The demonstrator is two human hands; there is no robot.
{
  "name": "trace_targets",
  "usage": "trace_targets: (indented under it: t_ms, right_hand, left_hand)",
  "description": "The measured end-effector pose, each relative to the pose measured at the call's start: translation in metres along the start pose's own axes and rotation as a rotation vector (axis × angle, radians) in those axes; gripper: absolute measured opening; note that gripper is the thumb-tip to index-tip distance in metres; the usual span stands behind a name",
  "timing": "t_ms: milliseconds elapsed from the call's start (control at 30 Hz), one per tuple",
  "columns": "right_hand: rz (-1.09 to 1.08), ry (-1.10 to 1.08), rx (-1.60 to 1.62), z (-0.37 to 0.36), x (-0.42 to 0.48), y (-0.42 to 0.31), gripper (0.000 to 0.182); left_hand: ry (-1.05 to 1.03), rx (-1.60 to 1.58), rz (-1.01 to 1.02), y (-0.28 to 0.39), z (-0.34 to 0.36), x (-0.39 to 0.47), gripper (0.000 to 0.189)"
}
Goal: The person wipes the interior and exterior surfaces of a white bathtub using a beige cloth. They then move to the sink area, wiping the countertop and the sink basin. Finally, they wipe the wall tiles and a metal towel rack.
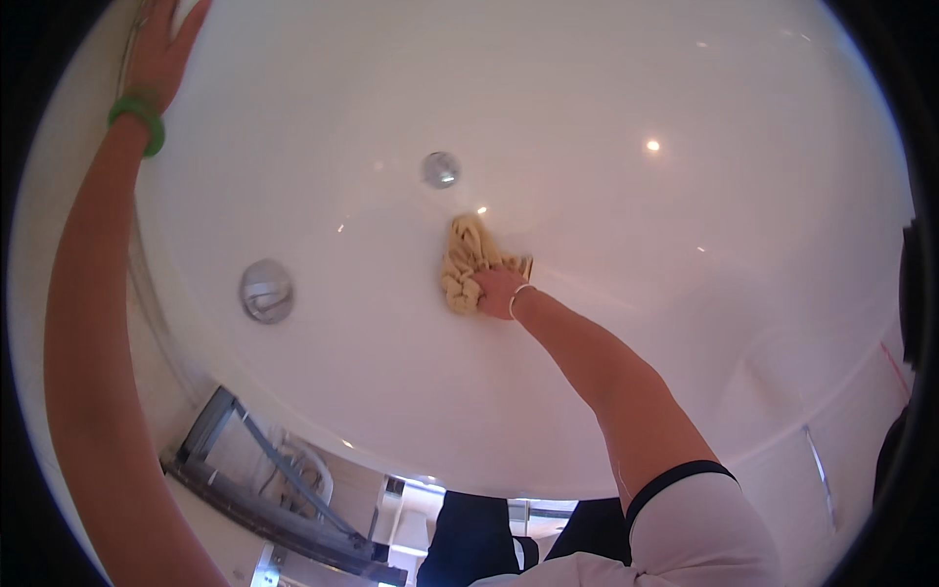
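Down in a white bathtub (367,352), my right hand (502,290) presses a crumpled tan cloth (466,268) against the tub floor. A white band circles that wrist. Just beyond the cloth is a round chrome drain cover (441,170). My left hand (158,51) rests at the tub's left rim, at the top edge of the view, its thumb apart from the fingers. The fingertips are cut off by the frame. A green bracelet (138,125) sits on my left wrist.
A round chrome overflow fitting (267,291) is on the tub's left wall. Outside the near rim, a grey metal frame (271,477) stands at the lower left, with a pale hose (315,473) behind it. My dark-trousered legs (469,539) are beside the tub.
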State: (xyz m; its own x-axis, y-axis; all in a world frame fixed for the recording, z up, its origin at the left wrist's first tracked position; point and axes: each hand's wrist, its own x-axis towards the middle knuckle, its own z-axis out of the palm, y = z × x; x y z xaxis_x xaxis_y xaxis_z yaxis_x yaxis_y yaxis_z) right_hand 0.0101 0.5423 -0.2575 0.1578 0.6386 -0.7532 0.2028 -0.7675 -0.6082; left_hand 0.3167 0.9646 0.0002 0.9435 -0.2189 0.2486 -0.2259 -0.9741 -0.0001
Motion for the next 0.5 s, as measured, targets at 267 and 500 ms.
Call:
trace_targets:
  t_ms: [267,500]
  right_hand:
    - [0.236,-0.292,0.007,-0.023,-0.161,0.095,0.036]
    - [-0.03,-0.042,0.164,-0.04,-0.274,-0.008,0.051]
  left_hand:
    - [-0.121,0.374,-0.051,-0.017,0.002,0.011,0.057]
    - [-0.182,-0.004,0.108,0.107,0.005,-0.053,0.066]
